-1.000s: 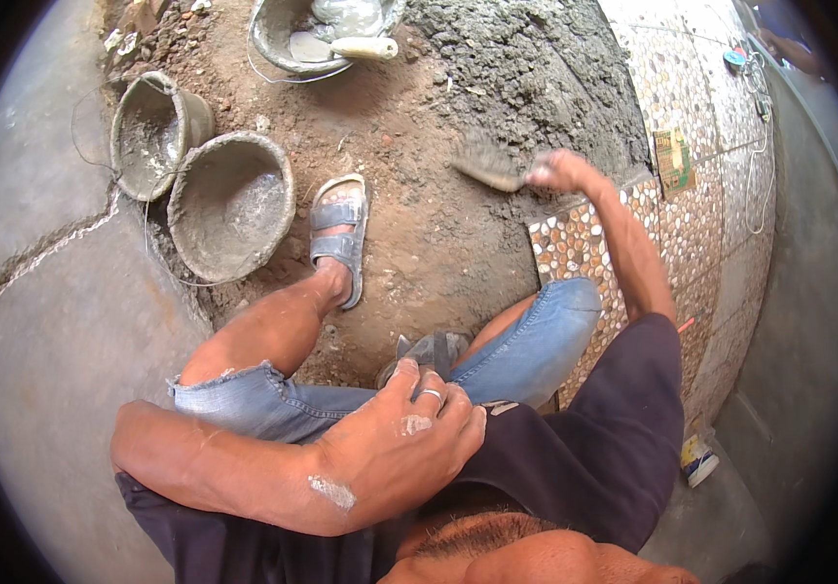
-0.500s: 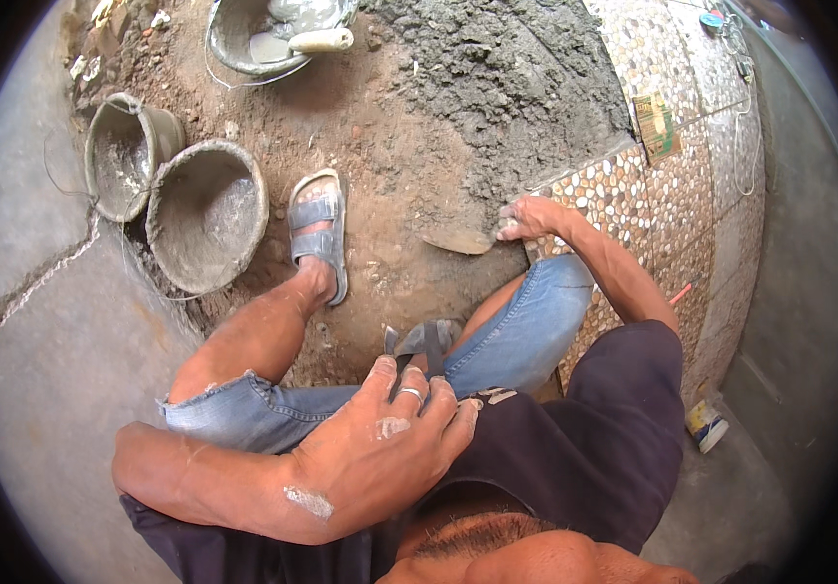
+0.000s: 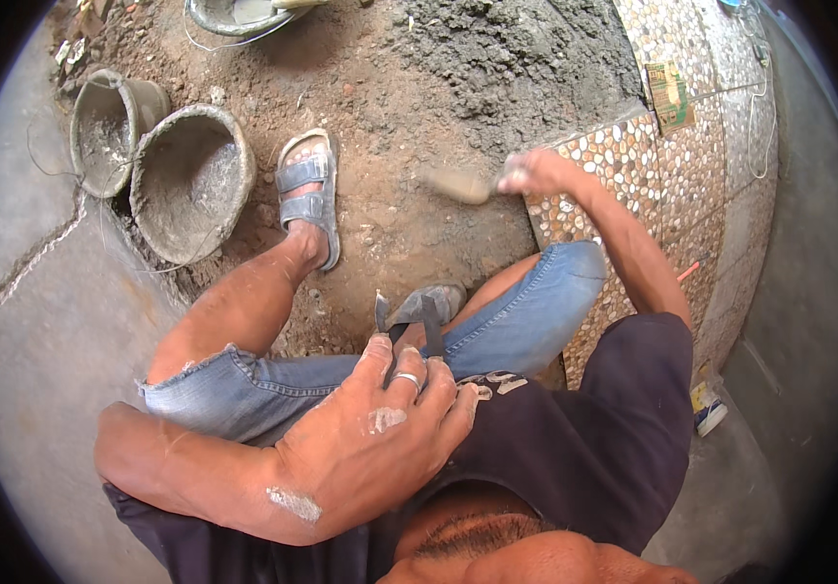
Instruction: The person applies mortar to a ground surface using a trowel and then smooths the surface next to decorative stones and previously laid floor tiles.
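My right hand (image 3: 539, 172) is closed around the end of a tan, tapered tool (image 3: 460, 186), blurred by motion. Whether its handle or its blade shows, I cannot tell. Hand and tool are above the edge where brown soil meets the pebble-patterned tiles (image 3: 589, 161). In front of my body, my left hand (image 3: 385, 414) hangs with its fingers bent and a little apart, a ring on one and dried grey smears on the skin. Nothing shows in it. Just beyond its fingertips are the dark straps of a grey sandal (image 3: 440, 302) on my foot.
Wet grey mortar (image 3: 526, 68) lies beyond the tile edge. Two mortar-caked buckets (image 3: 188, 185) (image 3: 108, 136) stand at the left, and a third bucket (image 3: 234, 24) at the top. A cardboard scrap (image 3: 669, 97) and an orange stick (image 3: 690, 271) lie on the tiles.
My right hand and the tool have lifted and blurred, the tool tilting slightly. The whole view has shifted, with the ground higher in the picture. My left hand keeps much the same pose.
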A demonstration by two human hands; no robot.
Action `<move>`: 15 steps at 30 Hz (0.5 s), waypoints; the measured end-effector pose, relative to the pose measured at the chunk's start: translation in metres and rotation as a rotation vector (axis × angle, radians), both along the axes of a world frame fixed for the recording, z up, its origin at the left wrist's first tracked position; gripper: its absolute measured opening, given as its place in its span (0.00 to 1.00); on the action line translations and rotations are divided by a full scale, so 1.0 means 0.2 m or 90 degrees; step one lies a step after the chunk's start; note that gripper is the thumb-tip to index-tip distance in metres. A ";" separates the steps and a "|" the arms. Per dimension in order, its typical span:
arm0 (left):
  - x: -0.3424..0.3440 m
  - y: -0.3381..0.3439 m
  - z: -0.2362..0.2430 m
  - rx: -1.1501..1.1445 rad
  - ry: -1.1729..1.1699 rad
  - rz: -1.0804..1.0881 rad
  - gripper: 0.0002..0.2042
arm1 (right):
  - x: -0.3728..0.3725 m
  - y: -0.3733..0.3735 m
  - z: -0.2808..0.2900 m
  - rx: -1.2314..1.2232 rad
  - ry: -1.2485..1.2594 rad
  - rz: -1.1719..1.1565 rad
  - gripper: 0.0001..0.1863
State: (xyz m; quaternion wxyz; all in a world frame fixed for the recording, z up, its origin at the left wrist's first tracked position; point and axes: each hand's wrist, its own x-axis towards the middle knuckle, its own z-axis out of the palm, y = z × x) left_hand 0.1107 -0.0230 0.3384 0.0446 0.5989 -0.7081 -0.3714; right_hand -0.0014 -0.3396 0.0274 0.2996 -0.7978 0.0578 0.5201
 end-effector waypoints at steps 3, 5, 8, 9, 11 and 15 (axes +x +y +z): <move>0.04 -0.04 -0.09 -0.040 0.024 -0.057 0.19 | -0.32 0.22 0.01 0.096 0.094 0.053 0.26; 0.00 -0.04 -0.08 -0.027 0.026 -0.049 0.19 | -0.38 0.28 -0.07 0.098 0.110 0.119 0.27; -0.06 -0.08 0.06 0.034 -0.001 -0.031 0.19 | -0.21 0.22 -0.12 0.083 0.126 0.144 0.27; -0.08 -0.06 0.06 0.041 -0.004 -0.015 0.19 | -0.15 0.15 -0.10 0.058 0.105 0.065 0.28; -0.03 -0.08 -0.10 -0.003 0.019 -0.074 0.19 | -0.22 -0.09 -0.06 -0.050 0.056 -0.239 0.23; -0.04 -0.09 -0.09 -0.013 0.005 -0.074 0.20 | -0.23 -0.02 0.04 0.007 -0.030 -0.007 0.22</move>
